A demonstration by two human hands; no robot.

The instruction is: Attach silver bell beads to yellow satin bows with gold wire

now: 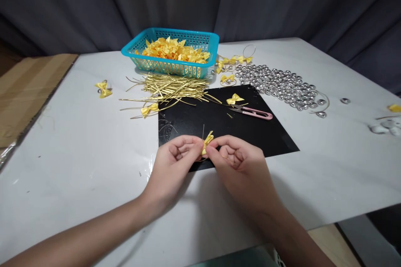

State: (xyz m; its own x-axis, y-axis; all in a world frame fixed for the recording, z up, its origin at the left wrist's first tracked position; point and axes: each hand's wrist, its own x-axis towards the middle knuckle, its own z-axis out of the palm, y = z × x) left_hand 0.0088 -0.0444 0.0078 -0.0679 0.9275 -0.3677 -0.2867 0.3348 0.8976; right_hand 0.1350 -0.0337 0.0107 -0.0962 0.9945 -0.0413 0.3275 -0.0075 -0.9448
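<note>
Head view: both hands meet over the near edge of the black mat (219, 127). The left hand (172, 162) and the right hand (239, 162) pinch a small yellow bow (207, 141) between their fingertips, with a thin gold wire running through it; the hands touch at the bow, fingers curled in. On the mat's far side lie pink snips (253, 112) and, just beside them, another bow (234, 99). Beyond the mat's far left corner sits a heap of gold wire ties (172, 87), and behind that a turquoise basket (211, 44) filled with yellow bows. Right of the mat's far corner spreads a patch of silver beads (282, 85). All rests on a white table (78, 154).
</note>
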